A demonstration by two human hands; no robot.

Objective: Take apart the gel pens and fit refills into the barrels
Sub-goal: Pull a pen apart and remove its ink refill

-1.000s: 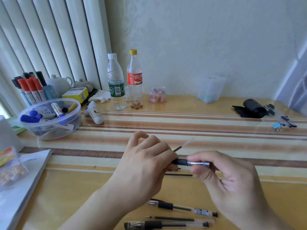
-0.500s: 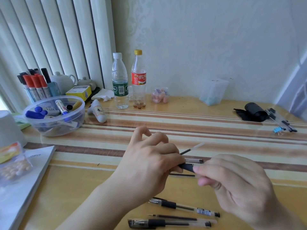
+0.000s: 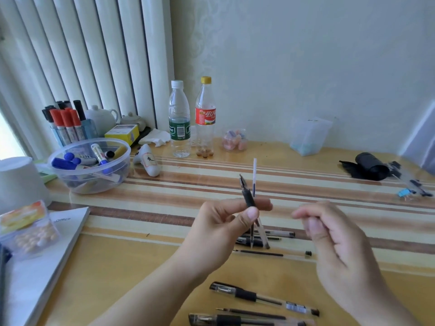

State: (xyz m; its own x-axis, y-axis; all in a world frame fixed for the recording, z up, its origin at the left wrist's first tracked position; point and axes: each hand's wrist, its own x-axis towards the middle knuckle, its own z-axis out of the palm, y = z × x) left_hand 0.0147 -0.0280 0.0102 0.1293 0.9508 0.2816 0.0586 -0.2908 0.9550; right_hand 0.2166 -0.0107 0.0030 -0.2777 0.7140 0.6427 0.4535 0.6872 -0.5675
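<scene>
My left hand (image 3: 219,227) pinches a gel pen (image 3: 247,196) by its black grip, tip pointing up, its clear barrel hanging below the fingers. The same hand holds a thin refill (image 3: 254,175) upright beside the pen. My right hand (image 3: 329,243) hovers to the right, apart from the pen, fingers loosely curled and blurred, with nothing visible in it. Several pens and parts (image 3: 270,234) lie on the table behind my hands. Near the front edge lie a gel pen (image 3: 263,297), a loose refill (image 3: 254,314) and another pen (image 3: 247,321).
A clear bowl of markers (image 3: 117,175) and a white cup (image 3: 18,182) stand at the left, with a paper pad (image 3: 47,255) in front. Two bottles (image 3: 179,118) stand at the back. A clear container (image 3: 310,135) and a black roll (image 3: 369,165) are at the right.
The pen was level between both hands; now my left hand alone holds it upright with the refill. My right hand has let go and drawn away to the right.
</scene>
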